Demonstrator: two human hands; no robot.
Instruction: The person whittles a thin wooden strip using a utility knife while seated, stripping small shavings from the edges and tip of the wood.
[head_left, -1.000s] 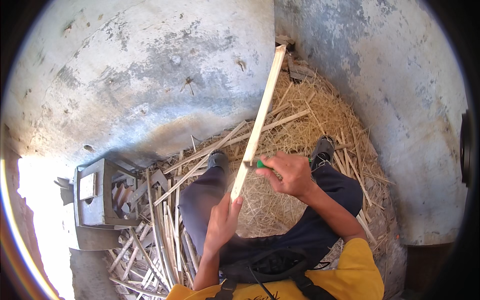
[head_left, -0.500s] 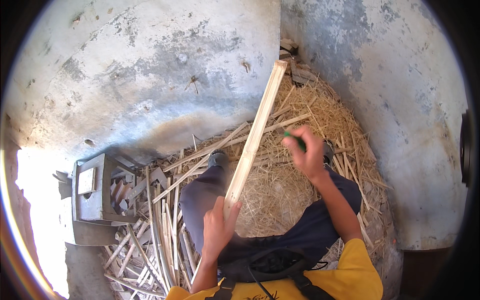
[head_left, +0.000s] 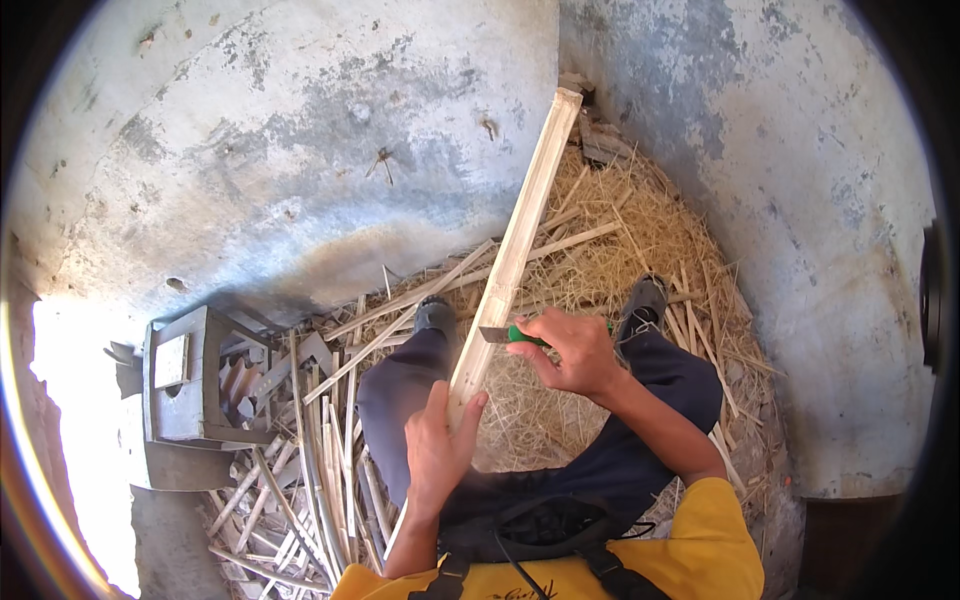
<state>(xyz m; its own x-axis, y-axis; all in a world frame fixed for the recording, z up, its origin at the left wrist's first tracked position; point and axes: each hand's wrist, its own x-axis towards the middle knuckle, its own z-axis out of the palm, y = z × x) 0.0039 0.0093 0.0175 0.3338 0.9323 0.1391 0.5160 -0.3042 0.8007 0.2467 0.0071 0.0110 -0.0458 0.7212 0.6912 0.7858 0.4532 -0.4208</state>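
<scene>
While two hands [head_left: 440, 450] grip, one pale strip [head_left: 515, 250], one green-handled blade [head_left: 525, 337]

The long wooden strip [head_left: 520, 235] was pale cream, streaked with tan grain. I saw a bright green knife handle [head_left: 526, 336] and a dull grey blade [head_left: 493, 334]. The shirt [head_left: 665, 560] was mustard yellow, the trousers [head_left: 685, 385] dark navy, the straw-like heap [head_left: 605, 205] golden, the wall [head_left: 300, 130] whitish with slate-blue blotches.

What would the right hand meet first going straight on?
Likely the pale wooden strip: the right hand points left toward it. Its green-handled blade already overlaps the strip in view; depth leaves contact unclear.
</scene>
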